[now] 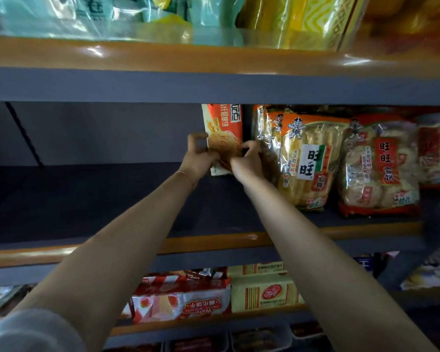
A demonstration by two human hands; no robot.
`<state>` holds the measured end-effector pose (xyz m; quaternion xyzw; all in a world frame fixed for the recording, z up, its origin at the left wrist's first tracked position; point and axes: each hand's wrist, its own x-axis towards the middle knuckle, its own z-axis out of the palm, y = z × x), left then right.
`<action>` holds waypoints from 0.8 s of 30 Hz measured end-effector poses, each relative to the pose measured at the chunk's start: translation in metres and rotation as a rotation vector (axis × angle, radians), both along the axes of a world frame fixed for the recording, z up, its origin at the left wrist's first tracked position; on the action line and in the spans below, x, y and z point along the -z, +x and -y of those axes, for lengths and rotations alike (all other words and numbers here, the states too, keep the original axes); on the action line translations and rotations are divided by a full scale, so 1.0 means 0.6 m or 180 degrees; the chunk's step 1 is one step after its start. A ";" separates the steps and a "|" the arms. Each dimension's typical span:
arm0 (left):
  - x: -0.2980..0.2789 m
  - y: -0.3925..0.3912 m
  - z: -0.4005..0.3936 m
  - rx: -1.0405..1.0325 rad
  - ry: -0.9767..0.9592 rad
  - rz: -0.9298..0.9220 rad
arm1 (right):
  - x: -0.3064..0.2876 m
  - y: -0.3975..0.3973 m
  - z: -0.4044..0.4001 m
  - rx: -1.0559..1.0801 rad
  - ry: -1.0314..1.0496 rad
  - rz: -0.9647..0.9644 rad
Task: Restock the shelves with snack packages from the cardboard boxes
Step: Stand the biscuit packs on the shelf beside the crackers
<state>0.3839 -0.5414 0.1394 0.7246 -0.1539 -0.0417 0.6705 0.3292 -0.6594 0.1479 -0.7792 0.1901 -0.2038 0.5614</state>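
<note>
Orange biscuit pack (224, 128) stands upright at back of the middle shelf (87, 199), just left of the rice-cracker bags (308, 158). Left hand (197, 156) grips its left edge with curled fingers, right hand (249, 158) pinches its right edge. Wafer packs (181, 298) on the shelf below.
</note>
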 end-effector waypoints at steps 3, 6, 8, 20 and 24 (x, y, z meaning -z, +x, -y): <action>0.004 -0.002 0.009 0.0228 0.0209 0.0136 | 0.004 0.000 0.000 -0.0062 -0.0131 0.0021; 0.000 -0.004 0.016 0.0440 0.0414 0.0156 | 0.002 -0.003 0.000 -0.0179 -0.0129 -0.0108; -0.005 -0.004 0.016 0.0482 0.0500 0.0101 | -0.001 -0.008 0.002 -0.0298 -0.0157 -0.0208; -0.029 -0.063 -0.017 -0.0285 0.0451 -0.0095 | -0.019 -0.087 0.004 -0.0426 -0.0198 0.0021; -0.039 -0.166 -0.072 -0.0660 -0.0366 -0.0102 | -0.019 -0.150 -0.028 -0.0994 0.0450 0.0345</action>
